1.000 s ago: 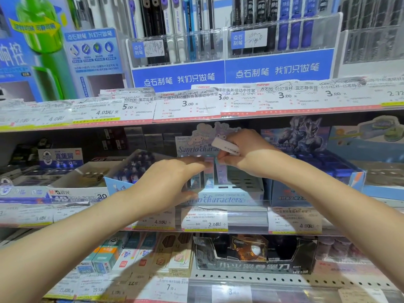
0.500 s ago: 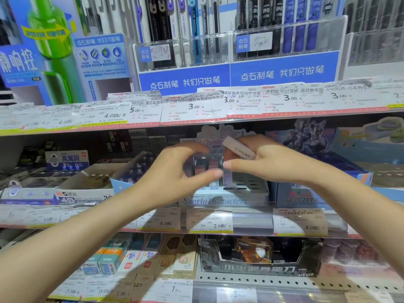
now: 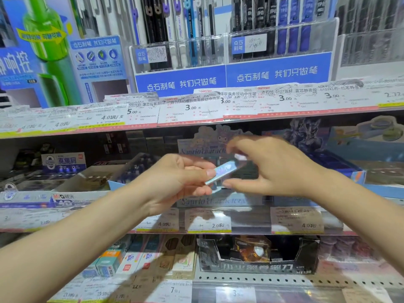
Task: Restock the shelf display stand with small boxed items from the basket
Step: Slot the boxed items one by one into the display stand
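Both hands meet in front of the middle shelf [image 3: 218, 217]. The left hand [image 3: 175, 180] pinches a small box [image 3: 222, 172] between thumb and fingers, holding it tilted, its right end higher. The right hand [image 3: 271, 167] is blurred, fingers spread around that far end; whether its grip has closed on the box I cannot tell. Behind them stands the display stand [image 3: 218, 201], price tags below it.

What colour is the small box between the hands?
Pale blue with a shimmery face, blurred; head view shows the small box.
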The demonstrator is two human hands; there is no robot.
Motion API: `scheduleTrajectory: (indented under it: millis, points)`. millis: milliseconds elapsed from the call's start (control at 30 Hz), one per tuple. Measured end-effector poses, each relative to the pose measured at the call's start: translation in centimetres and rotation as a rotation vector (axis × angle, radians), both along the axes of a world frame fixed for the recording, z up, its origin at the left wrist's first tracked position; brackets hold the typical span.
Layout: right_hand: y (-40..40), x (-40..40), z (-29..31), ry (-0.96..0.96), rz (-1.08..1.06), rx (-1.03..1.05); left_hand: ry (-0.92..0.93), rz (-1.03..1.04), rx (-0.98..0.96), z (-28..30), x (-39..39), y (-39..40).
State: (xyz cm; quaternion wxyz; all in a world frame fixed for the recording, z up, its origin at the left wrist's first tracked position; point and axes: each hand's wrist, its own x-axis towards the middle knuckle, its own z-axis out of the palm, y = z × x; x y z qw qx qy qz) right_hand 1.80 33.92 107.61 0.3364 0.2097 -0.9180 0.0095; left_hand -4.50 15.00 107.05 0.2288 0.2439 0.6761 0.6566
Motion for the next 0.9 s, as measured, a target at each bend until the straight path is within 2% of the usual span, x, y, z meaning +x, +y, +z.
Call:
scheduleTrajectory:
  millis: [167,233,300,367,400,467,500,533,600,700,900]
  points:
    - [-0.3,-0.7,-0.1,-0.309,0.164,-0.775,0.206,0.145,0.134,-0.8,-0.1,0.1]
    - [-1.0,-1.0,-0.3,-0.376,0.228,-0.962,0.263,0.154,0.142,-1.0,0.2,0.4]
    - [-1.3,-1.1,-0.5,-0.396,0.266,-1.044,0.300,0.150,0.148,-1.1,0.1,0.7]
    - [-1.3,-1.3,-0.6,-0.350,0.249,-1.039,0.421,0.160,0.132,-1.1,-0.2,0.7]
    - [-1.1,-1.4,-0.6,-0.309,0.236,-1.009,0.611,0.198,0.061,-1.3,-0.7,0.5]
    - [-0.4,-1.7,-0.6,-0.223,0.147,-0.867,1.132,0.262,-0.253,-1.5,-1.9,-0.2]
    - [0.0,-1.7,-0.5,-0.199,0.082,-0.770,1.332,0.258,-0.443,-1.6,-2.5,-0.5]
    - [0.3,-1.8,-0.5,-0.194,0.027,-0.681,1.429,0.218,-0.609,-1.7,-3.0,-0.7]
    - [0.5,-1.8,-0.5,-0.219,-0.027,-0.553,1.445,0.113,-0.789,-2.1,-3.6,-0.9]
    - [0.3,-2.2,-1.1,-0.229,-0.016,-0.445,1.385,0.021,-0.902,-3.2,-4.3,-0.7]
    - [0.3,-2.8,-1.3,-0.232,0.008,-0.378,1.318,-0.006,-0.853,-3.6,-4.5,-0.6]
